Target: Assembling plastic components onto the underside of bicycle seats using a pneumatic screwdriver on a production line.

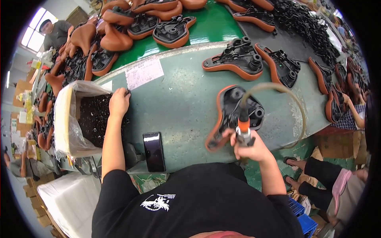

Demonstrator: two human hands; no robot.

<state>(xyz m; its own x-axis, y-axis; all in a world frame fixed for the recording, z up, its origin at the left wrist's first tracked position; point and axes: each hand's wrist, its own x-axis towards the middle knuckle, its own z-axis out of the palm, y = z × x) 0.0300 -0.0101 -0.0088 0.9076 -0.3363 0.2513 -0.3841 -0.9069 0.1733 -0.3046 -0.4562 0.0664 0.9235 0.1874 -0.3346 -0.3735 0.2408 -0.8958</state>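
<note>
Head view: Right hand grips tool above upturned saddle

Worker in blk T-shirt at a grey-green table. The right hand's fingers are wrapped round the silver-and-orange tool, w/ a blurred tan hose looping out to the r. The saddle lies on the table, r. of center, blk underside up, brown rim showing; whether the tool's tip touches it, can't tell.

Left hand is at the r. edge of a plastic-lined box of small dark parts, fingers bent & close together; can't tell if they pinch a part.

Btwn the forearms, a blk phone lies flat nr the table's front edge. Farther back: a pinkish sheet w/ handwriting. Two more saddles lie upside down beyond the first. Back l., a heap of brown saddles, some upturned; back r., a pile of blk pieces.

Far r., a co-worker's hand, checked clothing below it, is at another saddle.
</note>
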